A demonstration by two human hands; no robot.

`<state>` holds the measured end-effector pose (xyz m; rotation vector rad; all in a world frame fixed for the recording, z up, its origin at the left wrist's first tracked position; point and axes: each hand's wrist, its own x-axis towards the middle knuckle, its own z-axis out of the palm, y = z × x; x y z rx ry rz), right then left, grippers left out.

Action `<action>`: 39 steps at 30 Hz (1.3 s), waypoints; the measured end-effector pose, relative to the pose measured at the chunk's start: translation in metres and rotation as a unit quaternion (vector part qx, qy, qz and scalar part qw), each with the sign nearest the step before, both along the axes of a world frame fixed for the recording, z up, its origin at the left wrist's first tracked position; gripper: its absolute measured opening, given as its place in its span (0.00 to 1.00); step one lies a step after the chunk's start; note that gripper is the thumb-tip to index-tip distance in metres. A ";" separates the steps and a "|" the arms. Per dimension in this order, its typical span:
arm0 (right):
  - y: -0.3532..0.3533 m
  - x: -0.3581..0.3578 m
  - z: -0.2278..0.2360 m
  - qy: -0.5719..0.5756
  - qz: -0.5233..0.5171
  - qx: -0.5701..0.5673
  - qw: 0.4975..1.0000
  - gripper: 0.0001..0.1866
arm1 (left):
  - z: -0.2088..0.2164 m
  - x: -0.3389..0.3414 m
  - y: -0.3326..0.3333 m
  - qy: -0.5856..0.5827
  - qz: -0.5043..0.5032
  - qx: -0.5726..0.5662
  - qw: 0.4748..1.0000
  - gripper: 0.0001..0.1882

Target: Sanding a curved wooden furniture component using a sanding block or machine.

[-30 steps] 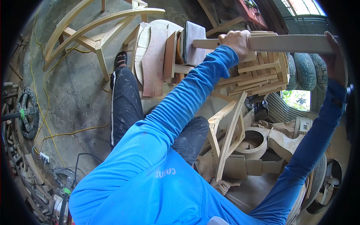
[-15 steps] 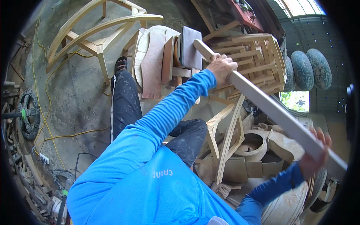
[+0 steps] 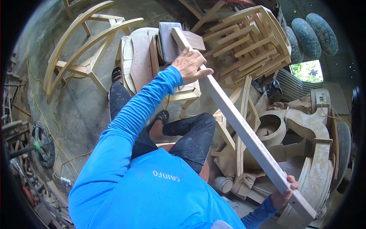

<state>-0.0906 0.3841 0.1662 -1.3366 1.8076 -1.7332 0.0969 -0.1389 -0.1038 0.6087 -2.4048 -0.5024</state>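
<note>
A long squared wooden bar slants from the upper middle of the view to the lower right. My left hand is wrapped over its upper part, with the thumb out along one side. Lower down, my right hand grips it near the other end, fingers curled round the edge. The bar's upper tip lies over a grey rectangular pad, which stands beside a stack of thin curved wooden boards. Whether the tip touches the pad I cannot tell.
A curved wooden frame stands on the concrete floor at the left, with a yellow cord near it. Slatted wooden frames are piled at the upper right. A dusty round housing and a wooden frame stand at the right.
The bar has swung to a steeper slant, both hands still on it. My left hand has moved left, and my right hand down and left. The view has shifted too.
</note>
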 end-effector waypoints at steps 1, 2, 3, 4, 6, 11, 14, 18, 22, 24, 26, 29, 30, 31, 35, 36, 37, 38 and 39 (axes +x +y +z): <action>-0.004 0.006 -0.011 0.004 -0.006 -0.004 1.000 0.22 | -0.002 -0.002 -0.009 -0.016 0.002 0.006 1.000 0.37; -0.013 0.013 -0.023 0.019 -0.024 -0.013 0.999 0.22 | -0.001 0.000 -0.016 -0.035 0.009 0.012 0.999 0.37; -0.021 0.019 -0.034 0.022 -0.017 -0.013 1.000 0.21 | 0.001 0.003 -0.027 -0.046 -0.002 0.012 0.999 0.37; -0.032 0.023 -0.044 0.026 -0.003 -0.013 1.000 0.21 | -0.004 0.005 -0.037 -0.049 0.000 0.015 0.999 0.37; -0.053 0.035 -0.064 0.020 -0.017 -0.016 1.000 0.21 | -0.014 0.006 -0.060 -0.033 0.039 -0.027 0.998 0.45; -0.105 0.058 -0.126 0.019 -0.046 -0.054 0.997 0.21 | -0.023 0.011 -0.115 -0.103 0.076 -0.017 0.992 0.42; -0.130 0.061 -0.161 0.026 -0.049 -0.067 0.996 0.20 | -0.029 0.007 -0.148 -0.138 0.096 -0.023 0.985 0.42; -0.173 0.066 -0.211 0.034 -0.017 -0.069 0.997 0.18 | -0.031 0.008 -0.202 -0.224 0.139 -0.014 0.965 0.41; -0.217 0.087 -0.227 0.092 0.012 -0.033 0.995 0.19 | -0.025 0.009 -0.230 -0.235 0.213 -0.006 0.948 0.41; -0.219 0.099 -0.219 0.080 0.044 -0.016 0.996 0.19 | -0.022 0.008 -0.225 -0.232 0.222 0.001 0.947 0.40; -0.195 0.097 -0.216 0.084 0.091 -0.010 0.992 0.21 | -0.013 0.001 -0.201 -0.263 0.198 0.014 0.944 0.42; -0.145 0.097 -0.202 0.091 0.103 -0.014 0.990 0.22 | -0.014 -0.001 -0.153 -0.261 0.180 0.015 0.948 0.43; -0.124 0.096 -0.196 0.098 0.105 0.012 0.990 0.24 | -0.016 0.001 -0.131 -0.254 0.179 0.018 0.950 0.43; -0.104 0.096 -0.191 0.103 0.107 0.036 0.988 0.25 | -0.018 0.003 -0.111 -0.245 0.180 0.019 0.952 0.43; 0.016 0.102 -0.175 -0.053 0.004 0.121 0.991 0.33 | -0.018 0.004 -0.040 -0.231 0.170 0.036 0.957 0.43; 0.048 0.104 -0.174 -0.095 -0.042 0.139 0.985 0.35 | -0.019 0.004 -0.027 -0.225 0.172 0.048 0.958 0.43; 0.071 0.112 -0.169 -0.125 -0.107 0.106 0.981 0.36 | -0.020 0.003 -0.015 -0.212 0.167 0.069 0.961 0.43; 0.092 0.119 -0.164 -0.155 -0.173 0.071 0.970 0.37 | -0.020 0.002 -0.005 -0.224 0.160 0.064 0.959 0.43; 0.114 0.124 -0.159 -0.170 -0.204 0.061 0.962 0.38 | -0.021 0.002 0.003 -0.217 0.165 0.060 0.960 0.43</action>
